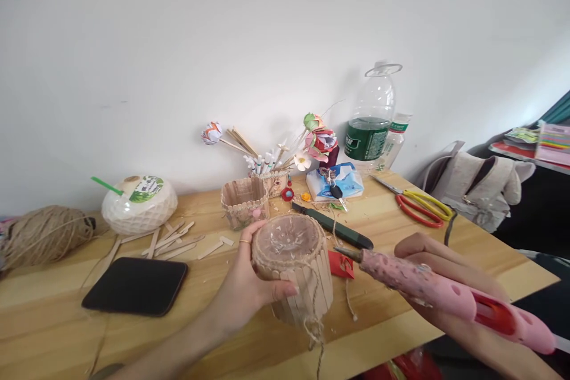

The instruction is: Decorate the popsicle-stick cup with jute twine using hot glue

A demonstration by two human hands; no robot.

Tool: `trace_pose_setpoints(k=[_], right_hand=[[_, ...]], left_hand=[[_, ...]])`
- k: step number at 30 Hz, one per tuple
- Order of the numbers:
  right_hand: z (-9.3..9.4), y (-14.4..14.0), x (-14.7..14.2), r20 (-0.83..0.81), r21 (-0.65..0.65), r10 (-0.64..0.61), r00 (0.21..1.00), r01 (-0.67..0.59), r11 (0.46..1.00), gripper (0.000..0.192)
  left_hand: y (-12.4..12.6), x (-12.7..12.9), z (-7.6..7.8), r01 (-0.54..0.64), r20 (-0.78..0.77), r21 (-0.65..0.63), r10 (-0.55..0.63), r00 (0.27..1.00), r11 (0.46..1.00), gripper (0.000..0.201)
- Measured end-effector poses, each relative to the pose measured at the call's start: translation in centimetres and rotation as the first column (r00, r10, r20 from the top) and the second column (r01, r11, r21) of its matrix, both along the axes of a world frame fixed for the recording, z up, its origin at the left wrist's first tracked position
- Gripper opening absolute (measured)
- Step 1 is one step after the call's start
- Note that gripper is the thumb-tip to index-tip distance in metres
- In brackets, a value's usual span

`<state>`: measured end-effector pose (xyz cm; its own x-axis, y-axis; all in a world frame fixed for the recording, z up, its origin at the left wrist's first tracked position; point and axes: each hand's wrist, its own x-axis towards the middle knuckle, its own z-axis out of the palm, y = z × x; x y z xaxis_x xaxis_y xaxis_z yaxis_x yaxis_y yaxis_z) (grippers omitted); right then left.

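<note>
My left hand [252, 276] is wrapped round the side of a round holder [307, 294] covered in upright wooden craft sticks. Its clear plastic end, ridged like a bottle bottom, faces up, with twine round the rim. A knotted length of twine [314, 329] hangs down its front. In my right hand [449, 291] is a pink hot glue gun [427, 285], gripped by its body, with a clear glue stick showing at the rear. The metal nozzle points left, a little to the right of the holder and apart from it. A red paper packet [341, 265] lies behind the nozzle.
On the wooden table [214, 320] are a black phone [136, 286], loose craft sticks [171, 241], a twine ball [51, 234] and a coconut [140, 205]. Behind stand a stick basket [243, 199], paper flowers [320, 143] and a large bottle [369, 124]. Scissors [421, 209] and a dark green cutter [336, 227] lie right.
</note>
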<state>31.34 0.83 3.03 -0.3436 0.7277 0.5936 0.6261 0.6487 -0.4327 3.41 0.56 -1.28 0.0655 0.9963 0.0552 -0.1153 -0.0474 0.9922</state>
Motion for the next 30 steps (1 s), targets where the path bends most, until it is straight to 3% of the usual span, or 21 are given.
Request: trace_pose_setpoints(k=[4,11,18,23,30], right_hand=[[0.9,0.1,-0.6,0.011,0.073,0.193,0.981,-0.193,0.978,0.021],[-0.6,0.2,0.0,0.056,-0.028,0.185,0.981,-0.184,0.983,0.014],[-1.4,0.4,0.0,-0.002,-0.005,0.238,0.971,-0.238,0.971,0.020],[-1.5,0.4,-0.1,0.001,0.029,0.218,0.976,-0.218,0.976,0.032],[-1.6,0.2,0.1,0.010,0.019,0.175,0.984,-0.176,0.984,0.033]], left_hand=[[0.3,0.6,0.0,-0.027,-0.012,0.007,0.027,1.000,1.000,0.091],[0.4,1.4,0.2,-0.033,-0.042,-0.057,0.031,0.999,0.998,0.096],[0.6,1.6,-0.3,-0.001,-0.041,-0.022,0.000,0.999,1.000,0.094],[0.5,1.7,-0.3,-0.048,-0.066,0.007,0.048,0.997,0.999,0.094],[0.4,1.5,-0.3,-0.048,-0.076,0.008,0.049,0.996,0.999,0.096]])
